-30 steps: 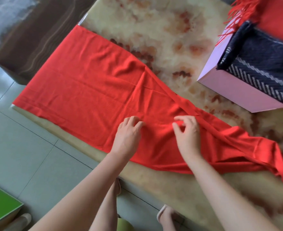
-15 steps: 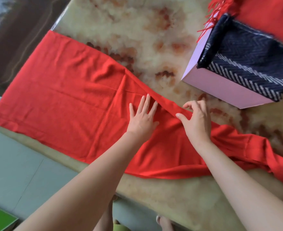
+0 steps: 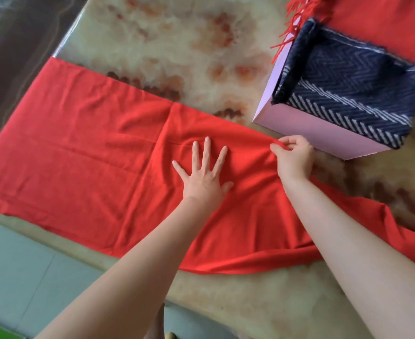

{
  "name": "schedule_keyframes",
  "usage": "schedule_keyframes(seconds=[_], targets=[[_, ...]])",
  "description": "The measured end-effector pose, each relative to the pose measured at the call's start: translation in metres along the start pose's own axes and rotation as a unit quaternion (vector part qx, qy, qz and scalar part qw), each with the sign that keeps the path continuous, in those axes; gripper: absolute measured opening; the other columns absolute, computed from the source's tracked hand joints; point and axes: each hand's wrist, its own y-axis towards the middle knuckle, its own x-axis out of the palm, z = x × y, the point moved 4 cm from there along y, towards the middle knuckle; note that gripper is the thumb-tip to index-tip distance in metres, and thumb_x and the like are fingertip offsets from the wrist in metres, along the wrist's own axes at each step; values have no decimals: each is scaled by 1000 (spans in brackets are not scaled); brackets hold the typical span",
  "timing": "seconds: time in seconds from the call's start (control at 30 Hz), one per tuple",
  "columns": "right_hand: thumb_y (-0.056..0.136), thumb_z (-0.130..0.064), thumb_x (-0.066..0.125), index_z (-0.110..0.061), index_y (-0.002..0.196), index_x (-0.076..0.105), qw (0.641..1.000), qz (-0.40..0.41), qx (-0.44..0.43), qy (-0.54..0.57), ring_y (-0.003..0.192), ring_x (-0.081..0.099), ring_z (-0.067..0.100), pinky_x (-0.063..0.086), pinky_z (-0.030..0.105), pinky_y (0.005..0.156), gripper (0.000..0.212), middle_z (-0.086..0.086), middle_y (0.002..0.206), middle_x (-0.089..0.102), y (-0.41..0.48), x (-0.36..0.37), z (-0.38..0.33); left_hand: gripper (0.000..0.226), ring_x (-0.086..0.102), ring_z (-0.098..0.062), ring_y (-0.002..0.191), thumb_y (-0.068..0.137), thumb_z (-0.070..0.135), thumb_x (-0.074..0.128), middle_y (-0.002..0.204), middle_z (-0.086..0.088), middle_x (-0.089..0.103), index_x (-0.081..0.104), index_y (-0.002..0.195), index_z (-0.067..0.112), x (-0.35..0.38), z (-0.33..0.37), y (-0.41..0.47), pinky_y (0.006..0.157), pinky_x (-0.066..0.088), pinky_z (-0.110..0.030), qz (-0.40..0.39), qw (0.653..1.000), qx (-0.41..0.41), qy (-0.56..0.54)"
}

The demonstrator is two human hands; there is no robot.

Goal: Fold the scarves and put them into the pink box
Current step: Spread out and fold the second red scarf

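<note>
The counter (image 3: 177, 45) is carrying a red scarf (image 3: 79, 155) spread left of the box (image 3: 311, 130), which is holding a navy scarf (image 3: 348, 81). The left grip (image 3: 205, 177), fingers spread, is pressing the red scarf flat; the right grip (image 3: 293, 155), beside the box, is pinching its edge.

The spread scarf (image 3: 79, 155) lies on the table (image 3: 177, 45), before the box (image 3: 311, 130) holding a folded scarf (image 3: 348, 81).

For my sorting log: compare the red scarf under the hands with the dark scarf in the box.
The red scarf is plain; the dark scarf is navy with pale zigzags. The red scarf lies spread on the table; the dark scarf sits folded in the pink box. The left hand presses the red scarf and the right hand pinches its edge; neither touches the dark scarf. Both are scarves.
</note>
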Motion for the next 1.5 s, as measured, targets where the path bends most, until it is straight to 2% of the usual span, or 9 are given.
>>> schedule_keyframes(seconds=[0.1, 0.2, 0.63, 0.8, 0.87, 0.93, 1.0, 1.2, 1.5], targets=[[75, -14, 70, -22, 92, 60, 998, 44, 16, -33, 97, 61, 23, 38, 35, 95, 21, -1, 95, 69, 5, 11, 3, 86, -22, -26, 143, 88, 58, 44, 155, 0, -25, -13, 148, 34, -1, -2, 2, 104, 2, -71, 11, 1000, -11, -5], [77, -18, 70, -22, 98, 61, 993, 91, 32, -69, 114, 51, 22, 23, 31, 89, 24, -2, 106, 69, 10, 13, 7, 86, -25, -27, 142, 87, 62, 41, 155, -2, -25, -12, 148, 33, -3, -3, 6, 104, -4, -70, 18, 1000, -14, 10], [72, -23, 74, -24, 108, 60, 960, 227, 67, -150, 124, 37, 30, 21, 36, 95, 39, 5, 130, 49, 3, -61, 63, 82, -19, -26, 144, 90, 51, 47, 156, -6, -20, -4, 150, 30, 11, 48, -10, 109, -2, -65, -8, 993, 118, 3], [72, -32, 75, -19, 106, 63, 966, 212, -14, -145, 119, 37, 34, 25, 37, 93, 38, 8, 128, 47, -8, -136, 101, 74, -17, -26, 144, 94, 42, 44, 156, -11, -18, 1, 151, 26, 31, 101, -37, 112, -3, -58, -30, 984, 174, 9], [72, -32, 76, -20, 102, 65, 971, 186, -60, -139, 114, 40, 33, 26, 36, 94, 34, 7, 122, 49, -14, -161, 116, 72, 0, -29, 146, 89, 41, 55, 158, -16, 1, 19, 149, 24, 40, 121, -48, 113, 4, -56, -5, 975, 219, 26], [71, -30, 78, -22, 98, 68, 974, 113, -78, -182, 111, 42, 32, 28, 39, 94, 30, 4, 116, 55, -19, -178, 140, 64, 40, -31, 133, 67, 41, 76, 143, -17, 43, 58, 126, 24, 49, 145, -63, 105, 29, -57, 35, 961, 272, 37], [71, -30, 78, -22, 97, 71, 971, 58, -66, -223, 110, 42, 32, 27, 38, 93, 28, 2, 111, 60, -22, -190, 163, 54, 60, -29, 111, 52, 38, 84, 120, -9, 62, 69, 102, 24, 61, 164, -75, 95, 43, -54, 51, 952, 302, 12], [73, -30, 76, -25, 87, 73, 961, 71, -72, -259, 106, 43, 29, 23, 32, 86, 16, -4, 104, 63, -19, -206, 180, 55, 61, -20, 81, 49, 28, 86, 97, 2, 61, 68, 102, 25, 74, 212, -95, 70, 52, -26, 54, 947, 311, -51], [86, -19, 63, -14, 93, 68, 981, 92, -93, -141, 99, 57, 34, 39, 38, 85, 10, 10, 94, 69, 36, -233, 155, 20, 61, -15, 60, 54, 22, 79, 63, 9, 58, 71, 70, 32, 95, 233, -101, 55, 44, -21, 48, 950, 300, -64]])
